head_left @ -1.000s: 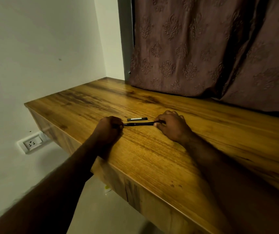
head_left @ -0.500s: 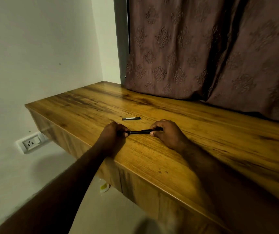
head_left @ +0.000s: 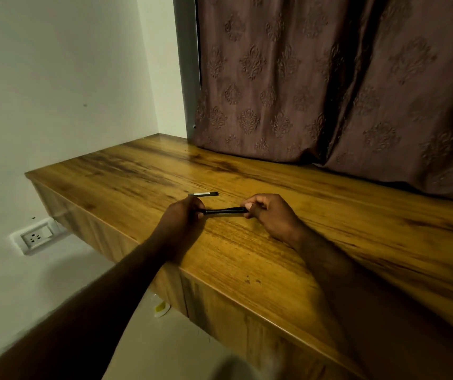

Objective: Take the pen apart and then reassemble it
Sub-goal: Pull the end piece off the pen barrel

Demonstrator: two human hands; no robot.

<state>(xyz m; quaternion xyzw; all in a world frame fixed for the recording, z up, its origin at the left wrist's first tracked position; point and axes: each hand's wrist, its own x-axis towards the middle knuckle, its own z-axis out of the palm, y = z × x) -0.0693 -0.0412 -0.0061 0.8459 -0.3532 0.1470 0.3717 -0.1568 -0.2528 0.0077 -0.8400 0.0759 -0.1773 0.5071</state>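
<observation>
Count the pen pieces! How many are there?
2. The black barrel is held between the left hand and right hand; the cap lies on the table behind them. More may hide inside the hands.

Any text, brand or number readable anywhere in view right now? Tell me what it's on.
No text can be read anywhere.
Loose pen piece on the table: pale strip, too small and blurred to tell whether it is print.
Held pen: no marking visible.
Wall socket: no lettering visible.
</observation>
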